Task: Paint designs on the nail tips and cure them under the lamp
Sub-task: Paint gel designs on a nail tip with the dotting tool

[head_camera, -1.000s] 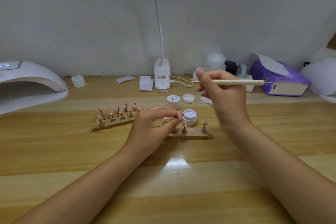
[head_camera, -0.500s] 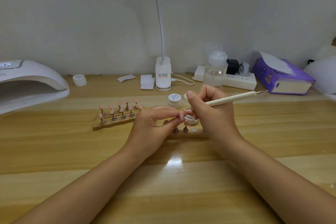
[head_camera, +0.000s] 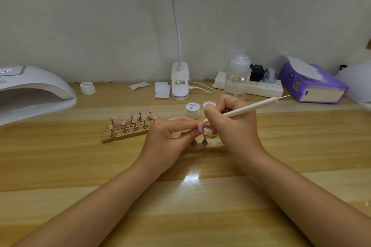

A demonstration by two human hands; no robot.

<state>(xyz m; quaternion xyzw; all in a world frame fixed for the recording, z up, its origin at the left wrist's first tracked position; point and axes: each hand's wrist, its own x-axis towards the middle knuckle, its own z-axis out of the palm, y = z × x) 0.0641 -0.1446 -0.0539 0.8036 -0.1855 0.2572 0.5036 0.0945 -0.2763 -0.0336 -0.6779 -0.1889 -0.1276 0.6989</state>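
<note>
My left hand pinches a pink nail tip on its small stand, just above a wooden holder strip. My right hand grips a cream dotting pen like a pencil, its lower tip at the pink nail tip. An open white paint jar sits right behind, partly hidden by my right fingers. A second wooden holder to the left carries several pink nail tips on metal stands. The white curing lamp stands at the far left.
A closed white jar and a loose lid lie behind my hands. Another jar, paper slips, a desk-lamp base, a clear pump bottle, a power strip and a purple tissue box line the wall.
My right hand came down and left from above the table, bringing the pen's lower tip to the nail tip held by my left hand. My left hand stayed put.
</note>
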